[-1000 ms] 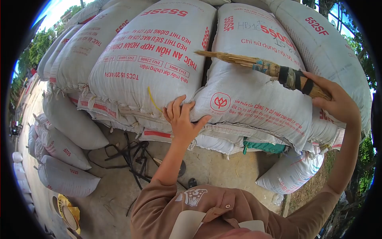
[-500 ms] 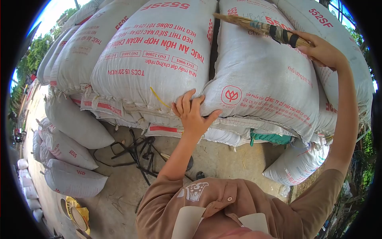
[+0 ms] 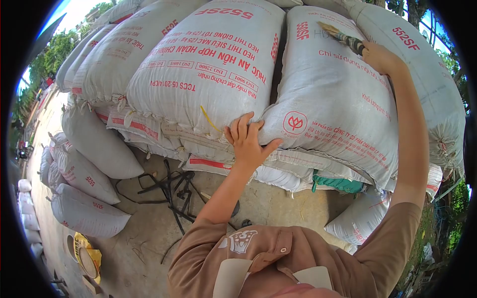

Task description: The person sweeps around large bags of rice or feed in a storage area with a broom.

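With 12 o'clock straight ahead of the person and the left hand (image 3: 248, 141) at the clock's centre, the brush (image 3: 343, 36) was between 1 and 2 o'clock. The right hand (image 3: 380, 57) was closed round its handle, with the bristles pointing toward 10 o'clock over the 550SF sack (image 3: 330, 79); whether they touched it, I cannot tell. The left hand was spread wide, fingertips against the near edge of the stack, where the 550SF sack and the 552SF sack (image 3: 198, 59) met. A yellow strand (image 3: 208, 117) lay at 10 o'clock, near its fingers. Black straps (image 3: 171, 198) lay tangled on the ground (image 3: 144, 253) at 8 o'clock, and a green bundle (image 3: 340, 184) showed under the stack at 4 o'clock.
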{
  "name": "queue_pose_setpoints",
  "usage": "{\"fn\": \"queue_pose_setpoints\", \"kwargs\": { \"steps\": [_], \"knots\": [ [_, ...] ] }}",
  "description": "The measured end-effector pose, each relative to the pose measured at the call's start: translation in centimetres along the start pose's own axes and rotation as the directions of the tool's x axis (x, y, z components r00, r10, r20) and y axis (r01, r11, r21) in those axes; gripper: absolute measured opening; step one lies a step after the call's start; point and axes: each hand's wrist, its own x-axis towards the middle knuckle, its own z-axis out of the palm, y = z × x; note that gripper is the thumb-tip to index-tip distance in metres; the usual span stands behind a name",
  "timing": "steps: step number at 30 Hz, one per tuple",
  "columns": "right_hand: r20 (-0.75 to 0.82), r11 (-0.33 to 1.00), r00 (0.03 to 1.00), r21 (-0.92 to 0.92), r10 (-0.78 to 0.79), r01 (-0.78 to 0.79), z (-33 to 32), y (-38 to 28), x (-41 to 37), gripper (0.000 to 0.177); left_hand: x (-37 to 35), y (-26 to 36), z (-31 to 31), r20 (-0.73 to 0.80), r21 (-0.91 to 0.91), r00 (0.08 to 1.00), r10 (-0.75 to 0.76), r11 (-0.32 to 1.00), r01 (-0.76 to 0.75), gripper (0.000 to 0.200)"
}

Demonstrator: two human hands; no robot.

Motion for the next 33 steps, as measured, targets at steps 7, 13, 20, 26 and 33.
{"fn": "queue_pose_setpoints", "kwargs": {
  "steps": [7, 13, 20, 26, 33],
  "knots": [
    [0.141, 0.889, 0.924, 0.356, -0.356, 0.288, -4.6, -8.0, -8.8, 0.055, -0.2, 0.6, -0.9, 0.086, 0.016, 0.996, -0.024, 1.0, 0.023, 0.058],
    [-0.231, 0.851, 0.867, 0.198, -0.442, 0.486, 0.5, -8.2, -11.8, 0.054, -1.6, 3.1, -2.8, 0.207, 0.006, 0.957, -0.205, 0.978, 0.208, 0.057],
    [-0.199, 0.689, 0.709, 0.169, -0.676, 0.705, 7.8, -9.2, -22.5, 0.061, -6.6, 7.9, -5.2, 0.287, -0.493, 0.888, -0.36, 0.739, 0.459, 0.053],
    [-0.191, 0.496, 0.63, 0.465, -0.753, 0.733, 16.6, -8.6, -29.3, 0.067, -10.8, 14.8, -6.6, 0.54, -0.704, 0.471, -0.698, -0.068, 0.707, 0.037],
    [-0.282, 0.146, 0.463, 0.704, -0.841, 0.694, 18.9, -1.3, -29.9, 0.055, -13.0, 20.2, -7.2, 0.438, -0.691, 0.65, -0.621, 0.23, 0.685, 0.055]
  ]
}}
